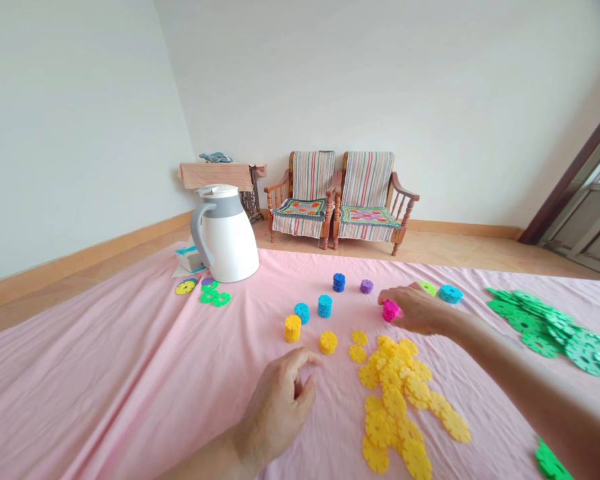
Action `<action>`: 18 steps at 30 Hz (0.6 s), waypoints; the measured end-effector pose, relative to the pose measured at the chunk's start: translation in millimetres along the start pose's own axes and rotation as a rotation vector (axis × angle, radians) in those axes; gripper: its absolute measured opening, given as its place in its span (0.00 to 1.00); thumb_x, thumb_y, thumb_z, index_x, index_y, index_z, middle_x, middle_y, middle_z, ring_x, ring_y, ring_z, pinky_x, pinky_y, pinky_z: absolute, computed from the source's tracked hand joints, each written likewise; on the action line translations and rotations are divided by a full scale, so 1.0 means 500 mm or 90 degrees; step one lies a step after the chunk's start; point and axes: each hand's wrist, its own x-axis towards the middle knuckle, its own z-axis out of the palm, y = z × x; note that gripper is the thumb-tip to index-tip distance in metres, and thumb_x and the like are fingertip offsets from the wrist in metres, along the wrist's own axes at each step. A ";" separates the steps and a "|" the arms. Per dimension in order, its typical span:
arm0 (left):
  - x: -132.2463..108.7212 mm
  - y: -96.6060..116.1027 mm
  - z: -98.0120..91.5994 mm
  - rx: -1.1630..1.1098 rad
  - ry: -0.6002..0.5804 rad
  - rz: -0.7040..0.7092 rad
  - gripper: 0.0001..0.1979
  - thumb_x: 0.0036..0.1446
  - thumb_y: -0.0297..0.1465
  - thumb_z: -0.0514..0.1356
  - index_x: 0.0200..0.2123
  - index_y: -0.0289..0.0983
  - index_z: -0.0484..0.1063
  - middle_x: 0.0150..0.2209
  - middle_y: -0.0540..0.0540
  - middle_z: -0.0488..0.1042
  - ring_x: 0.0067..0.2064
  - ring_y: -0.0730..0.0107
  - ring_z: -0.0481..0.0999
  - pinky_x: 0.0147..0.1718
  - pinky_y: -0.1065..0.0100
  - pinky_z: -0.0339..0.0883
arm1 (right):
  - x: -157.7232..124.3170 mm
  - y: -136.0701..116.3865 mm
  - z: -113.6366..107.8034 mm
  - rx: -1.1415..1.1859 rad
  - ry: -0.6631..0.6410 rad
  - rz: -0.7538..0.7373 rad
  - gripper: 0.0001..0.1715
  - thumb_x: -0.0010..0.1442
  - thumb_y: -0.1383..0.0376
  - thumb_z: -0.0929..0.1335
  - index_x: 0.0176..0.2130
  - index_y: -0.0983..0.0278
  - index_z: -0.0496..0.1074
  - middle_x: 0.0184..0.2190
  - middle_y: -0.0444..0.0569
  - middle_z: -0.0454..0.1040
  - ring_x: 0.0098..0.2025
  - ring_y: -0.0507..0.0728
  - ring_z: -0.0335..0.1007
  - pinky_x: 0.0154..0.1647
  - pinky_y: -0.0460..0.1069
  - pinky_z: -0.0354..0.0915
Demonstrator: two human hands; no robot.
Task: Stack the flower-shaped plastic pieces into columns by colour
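Observation:
My right hand (417,309) reaches across the pink cloth, its fingers closed around a small magenta stack of snowflake discs (391,311). Nearer to me, my left hand (283,400) rests on the cloth, loosely curled, a gap between thumb and index finger and nothing seen in it. Just beyond it stand a taller yellow stack (293,329) and a lower yellow stack (328,343). Two light-blue stacks (325,306), a dark-blue stack (339,283) and a purple stack (367,287) are farther back. Loose yellow discs (393,380) lie heaped between my arms.
Green discs (540,327) are piled at the right. A cyan stack (450,294) and a lime-green disc (427,289) sit behind my right hand. At the back left stands a white thermos jug (230,243), with several loose green discs (214,295) in front.

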 end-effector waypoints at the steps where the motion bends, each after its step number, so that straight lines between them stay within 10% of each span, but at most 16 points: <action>1: 0.000 0.000 0.000 -0.001 0.000 -0.001 0.14 0.53 0.22 0.51 0.41 0.38 0.71 0.27 0.51 0.72 0.25 0.72 0.70 0.25 0.75 0.59 | 0.000 0.000 0.000 0.000 0.000 0.001 0.16 0.52 0.68 0.65 0.42 0.60 0.70 0.38 0.50 0.76 0.43 0.60 0.70 0.46 0.56 0.55; 18: -0.001 0.000 0.001 0.001 -0.002 -0.001 0.13 0.54 0.23 0.51 0.40 0.38 0.71 0.27 0.51 0.72 0.23 0.73 0.68 0.23 0.74 0.58 | -0.002 -0.007 -0.004 -0.007 -0.001 -0.001 0.12 0.54 0.66 0.64 0.39 0.61 0.71 0.37 0.50 0.77 0.42 0.61 0.71 0.45 0.57 0.55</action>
